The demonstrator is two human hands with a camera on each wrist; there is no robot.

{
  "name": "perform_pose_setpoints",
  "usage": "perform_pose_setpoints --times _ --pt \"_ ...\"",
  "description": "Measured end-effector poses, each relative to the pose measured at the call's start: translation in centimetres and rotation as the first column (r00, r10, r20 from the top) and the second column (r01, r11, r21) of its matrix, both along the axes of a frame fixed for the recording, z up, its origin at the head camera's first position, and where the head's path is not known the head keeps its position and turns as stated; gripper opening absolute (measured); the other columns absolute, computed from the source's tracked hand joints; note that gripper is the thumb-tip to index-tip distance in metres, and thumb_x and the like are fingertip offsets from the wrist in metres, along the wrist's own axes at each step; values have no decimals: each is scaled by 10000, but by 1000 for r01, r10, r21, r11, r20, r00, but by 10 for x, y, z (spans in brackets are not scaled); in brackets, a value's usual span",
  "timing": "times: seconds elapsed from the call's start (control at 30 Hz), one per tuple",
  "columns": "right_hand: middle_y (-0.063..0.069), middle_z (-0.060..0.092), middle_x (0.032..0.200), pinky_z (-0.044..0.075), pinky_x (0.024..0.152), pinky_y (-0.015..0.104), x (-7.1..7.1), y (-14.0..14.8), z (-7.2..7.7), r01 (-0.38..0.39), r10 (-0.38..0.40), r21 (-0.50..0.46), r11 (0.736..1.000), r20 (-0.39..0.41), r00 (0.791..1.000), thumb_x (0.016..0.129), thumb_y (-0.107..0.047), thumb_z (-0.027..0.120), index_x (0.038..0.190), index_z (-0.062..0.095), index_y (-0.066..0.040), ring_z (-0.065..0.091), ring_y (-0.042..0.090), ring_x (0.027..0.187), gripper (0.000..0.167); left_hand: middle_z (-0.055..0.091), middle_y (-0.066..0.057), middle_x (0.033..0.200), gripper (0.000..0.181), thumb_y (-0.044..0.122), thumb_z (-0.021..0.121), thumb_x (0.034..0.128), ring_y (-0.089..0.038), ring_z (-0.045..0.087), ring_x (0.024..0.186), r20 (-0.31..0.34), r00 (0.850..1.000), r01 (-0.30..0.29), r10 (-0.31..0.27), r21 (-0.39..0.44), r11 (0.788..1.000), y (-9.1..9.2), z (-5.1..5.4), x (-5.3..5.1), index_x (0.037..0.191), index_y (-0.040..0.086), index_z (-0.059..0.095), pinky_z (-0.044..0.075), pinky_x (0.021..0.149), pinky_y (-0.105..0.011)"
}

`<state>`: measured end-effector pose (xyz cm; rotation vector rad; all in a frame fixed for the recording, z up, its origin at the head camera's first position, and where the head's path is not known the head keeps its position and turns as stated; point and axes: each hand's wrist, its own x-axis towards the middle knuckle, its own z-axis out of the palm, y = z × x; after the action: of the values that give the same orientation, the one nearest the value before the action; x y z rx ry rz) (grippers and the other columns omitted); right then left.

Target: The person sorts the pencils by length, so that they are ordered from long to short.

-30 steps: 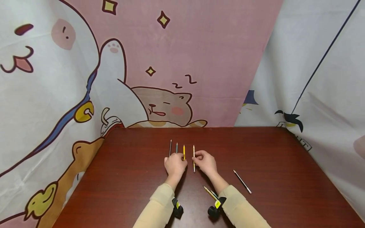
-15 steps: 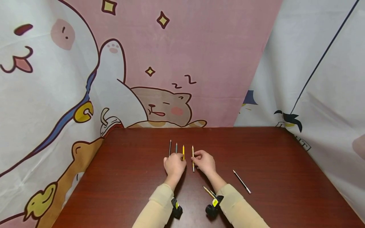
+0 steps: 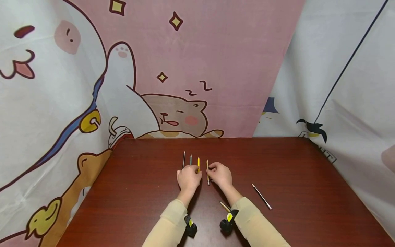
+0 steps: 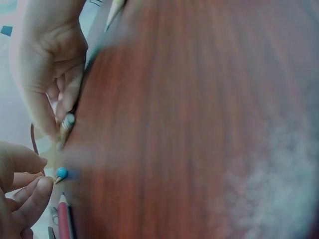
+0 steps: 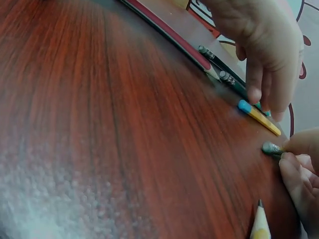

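My right hand (image 3: 220, 174) pinches a patterned pencil (image 3: 207, 164) between thumb and fingers, its eraser end (image 5: 271, 148) jutting out toward me. On the left, my left hand (image 3: 189, 178) lies over a row of pencils with bent fingers. Beyond it stick out the tips of a black pencil (image 3: 184, 159), a teal pencil (image 3: 190, 159) and a yellow pencil (image 3: 199, 162). The yellow one has a blue end (image 4: 62, 172), close to the left thumb. Whether the left fingers pinch it or only touch it is not clear.
A dark pencil with a pale end (image 3: 261, 196) lies slanted on the brown table (image 3: 302, 192) at the right. Another pencil (image 3: 225, 206) lies partly hidden by the right wrist camera (image 3: 227, 224). A cartoon cloth (image 3: 240, 68) hangs behind the table's far edge.
The right hand has shifted slightly left with the patterned pencil, narrowing the gap to the yellow one. The left hand has hardly moved.
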<state>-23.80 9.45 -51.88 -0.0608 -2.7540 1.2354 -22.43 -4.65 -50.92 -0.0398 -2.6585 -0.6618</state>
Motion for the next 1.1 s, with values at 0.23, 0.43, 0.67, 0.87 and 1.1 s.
perform_pose_setpoints --times 0.23,0.43,0.67,0.87,1.1 --pt "-77 658 673 464 504 277 -2 0 -4 -10 10 22 1000 1 1000 827 -219 780 950 719 -110 579 49 462 175 720 60 784 180 213 788 776 -161 674 744 -1 1000 17 -17 119 993 -14 7 5 949 164 804 389 734 -417" --pt "-75 656 667 455 501 285 -2 1 -5 -17 18 21 1000 -10 1000 829 -238 782 953 720 -108 581 53 468 190 717 55 768 198 211 782 803 -165 671 737 13 999 26 -30 198 980 -29 17 7 987 141 801 400 804 -474" --pt "-89 649 674 448 509 293 -2 0 -4 -21 21 46 999 7 1000 834 -275 779 977 724 -127 573 49 487 213 714 62 750 194 198 767 793 -179 682 752 -13 998 58 -56 230 971 -43 24 14 975 140 802 401 796 -484" --pt "-84 657 682 450 523 302 -2 1 -3 -25 25 52 998 2 1000 837 -270 775 994 727 -121 576 50 498 221 717 54 758 188 192 760 788 -183 689 766 -35 997 72 -66 236 969 -50 26 19 964 140 803 405 801 -487" --pt "-96 643 662 443 520 307 -2 0 -5 -22 22 53 998 -4 1000 832 -277 780 988 734 -129 571 52 498 219 721 34 775 202 192 763 795 -187 691 777 -23 997 78 -74 232 970 -57 23 24 978 116 799 403 828 -491"
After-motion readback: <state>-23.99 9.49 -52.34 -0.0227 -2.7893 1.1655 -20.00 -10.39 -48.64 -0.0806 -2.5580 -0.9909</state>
